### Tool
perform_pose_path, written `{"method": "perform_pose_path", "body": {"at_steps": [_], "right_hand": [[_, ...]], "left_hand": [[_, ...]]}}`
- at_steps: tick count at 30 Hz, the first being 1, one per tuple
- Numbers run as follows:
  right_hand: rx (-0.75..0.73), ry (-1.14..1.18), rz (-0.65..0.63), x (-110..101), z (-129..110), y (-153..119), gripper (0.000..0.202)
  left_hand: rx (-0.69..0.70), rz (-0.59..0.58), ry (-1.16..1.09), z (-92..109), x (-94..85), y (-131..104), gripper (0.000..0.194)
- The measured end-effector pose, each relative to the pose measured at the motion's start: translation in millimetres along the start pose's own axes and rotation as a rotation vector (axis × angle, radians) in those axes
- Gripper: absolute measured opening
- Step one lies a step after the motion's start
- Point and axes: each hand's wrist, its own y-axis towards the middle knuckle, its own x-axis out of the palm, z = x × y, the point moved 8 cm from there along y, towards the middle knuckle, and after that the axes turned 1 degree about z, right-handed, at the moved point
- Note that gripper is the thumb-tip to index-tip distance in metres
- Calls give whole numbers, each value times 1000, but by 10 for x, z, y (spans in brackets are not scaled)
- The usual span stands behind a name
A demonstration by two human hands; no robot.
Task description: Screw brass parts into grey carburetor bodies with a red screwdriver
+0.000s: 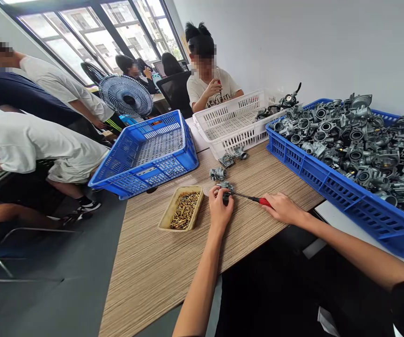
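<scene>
My left hand (220,206) is closed around a grey metal carburetor body (225,186) and holds it down on the wood-grain table (145,262). In my right hand (283,208) is a screwdriver (265,201) with a red handle, lying nearly level. Its dark shaft points left, and the tip meets the carburetor's side; exactly where it touches is too small to tell. Just beyond my left hand sit more carburetor bodies (217,173), several in a loose row. Left of that hand, a yellowish tray (163,223) holds many small brass parts (185,210).
A blue crate (293,157) heaped with carburetors stands on the right. Behind the table's middle is a white crate (230,146) with a few parts inside; a blue crate (152,180) stands at left. Across the table sits a person (209,79). A fan (126,96) and other people are further left.
</scene>
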Motion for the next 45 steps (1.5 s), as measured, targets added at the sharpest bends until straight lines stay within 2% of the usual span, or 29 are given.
{"method": "perform_pose_path", "body": {"at_steps": [45], "right_hand": [[-5, 20, -10, -6, -14, 0, 18]], "left_hand": [[-1, -10, 14, 3, 4, -8, 17]]}}
